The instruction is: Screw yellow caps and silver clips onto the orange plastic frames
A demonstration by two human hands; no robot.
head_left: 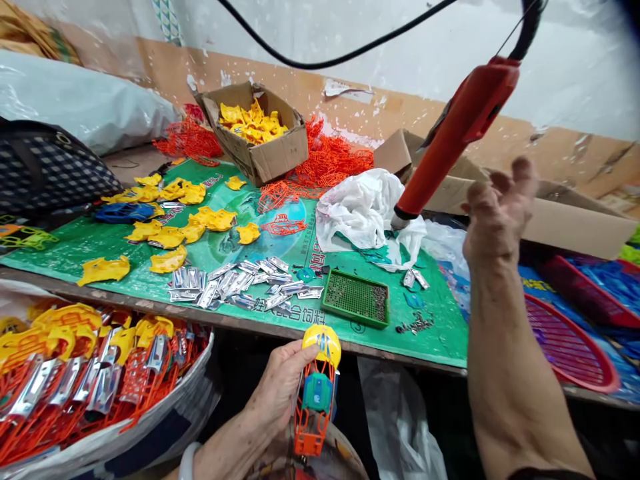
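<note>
My left hand [277,381] grips a toy vehicle body [313,433] at its yellow front, just below the table edge. This body has an orange lattice frame, a yellow hood with blue marks and a green block in the middle. To the right, my right hand [500,217] is raised with its fingers apart and nothing in them. Beside it a red electric screwdriver [457,133] hangs tip down from a black cable, apart from the hand. A green tray [356,298] with small screws lies on the table past the toy body.
On the green-covered table [280,327] lie silver parts [240,283] and yellow shells [165,237]. A cardboard box [280,157] of yellow shells stands behind, near orange frames [330,163] and a white plastic bag [357,207]. A full sack [190,393] stands at left, a pink basket [575,353] at right.
</note>
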